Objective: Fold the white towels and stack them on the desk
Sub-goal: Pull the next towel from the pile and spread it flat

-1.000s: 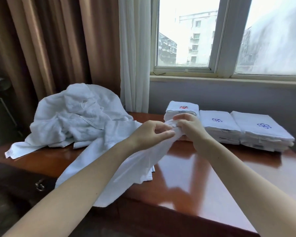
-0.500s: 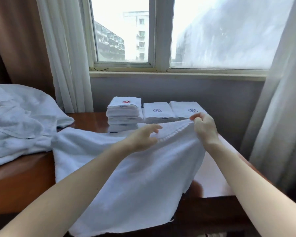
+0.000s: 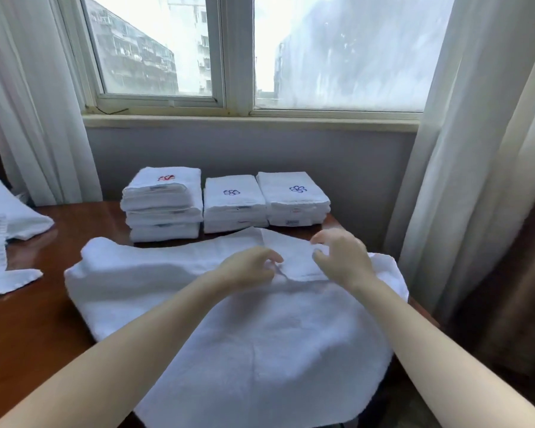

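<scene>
White towel (image 3: 260,335) spread flat on the bench (image 3: 28,335), its near edge overhanging at 6 o'clock. Left grip (image 3: 250,268), fingers curled, pinches a crease near the towel's far edge. Right grip (image 3: 343,257) is arched over a turned-back corner; whether it holds cannot be told. Three folded stacks (image 3: 233,199) stand at 12 o'clock, and loose towels (image 3: 10,217) lie at 9 o'clock.

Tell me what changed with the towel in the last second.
The towel, bunched between both hands a second ago, now lies spread on the desk, overhanging its front. The left hand and right hand have come down onto its far edge, fingers curled. The three folded stacks stayed put.
</scene>
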`<state>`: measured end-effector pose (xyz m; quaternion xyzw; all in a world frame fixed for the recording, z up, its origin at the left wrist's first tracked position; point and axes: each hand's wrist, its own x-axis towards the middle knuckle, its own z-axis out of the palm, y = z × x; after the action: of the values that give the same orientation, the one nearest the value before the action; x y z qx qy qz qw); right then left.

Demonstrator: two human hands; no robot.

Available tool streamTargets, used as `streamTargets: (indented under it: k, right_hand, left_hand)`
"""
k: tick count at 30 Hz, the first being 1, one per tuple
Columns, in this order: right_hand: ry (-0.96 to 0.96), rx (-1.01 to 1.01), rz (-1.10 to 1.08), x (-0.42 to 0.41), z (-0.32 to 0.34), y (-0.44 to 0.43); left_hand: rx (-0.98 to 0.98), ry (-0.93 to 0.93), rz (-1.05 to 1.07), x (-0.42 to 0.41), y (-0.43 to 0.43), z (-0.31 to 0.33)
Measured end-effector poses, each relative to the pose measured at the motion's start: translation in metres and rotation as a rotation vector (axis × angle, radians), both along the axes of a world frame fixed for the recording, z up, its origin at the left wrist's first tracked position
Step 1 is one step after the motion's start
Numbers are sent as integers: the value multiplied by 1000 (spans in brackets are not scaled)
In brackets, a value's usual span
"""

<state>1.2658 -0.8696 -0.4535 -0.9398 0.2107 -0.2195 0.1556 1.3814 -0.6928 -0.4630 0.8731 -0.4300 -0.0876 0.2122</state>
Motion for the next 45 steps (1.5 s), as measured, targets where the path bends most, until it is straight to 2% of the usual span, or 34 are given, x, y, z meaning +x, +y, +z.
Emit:
streamTargets:
  k: [2,3,6,11,16,18,20,23,27,29,34,37,40,45]
  right_hand:
    - [123,187,166,10,-3,21]
    - [210,195,195,15,-5,29]
    - [298,21,153,27,-8,35]
    - [167,-88,103,30,-3,27]
    - [-265,130,-67,22,33,5]
    - [-366,172,-114,16,52,-7]
    - [-413,171,-139,10,66,-17]
    - [-437,104,-169,3,75,-27]
    - [-394,-21,-223,0,80,-43]
    - [-404,25,-239,1,88,-50]
    - [-533,310,-226,5,106,-61]
    - [-492,320,-243,1,97,-64]
    - [-404,301,-275,-6,82,-65]
    - [-146,122,-322,-26,60,-63]
  left_hand:
    - [-7,-33,17,4,3,-1]
    - [-9,-50,31,7,6,-2]
    - [8,-97,60,19,16,-2]
    - [45,-117,74,32,23,-4]
    - [-32,-159,63,39,15,2]
    - [-47,-191,78,42,8,9]
    - [-27,-246,131,45,-2,15]
    - [35,-432,258,47,-12,19]
    - [-126,-437,344,50,-13,33]
    - [-228,-480,362,51,-11,49]
    - [-391,-651,277,41,-5,84]
    - [-349,-664,216,28,-5,81]
    - [-218,-545,148,16,-7,66]
    - [-19,-421,-7,-11,-7,36]
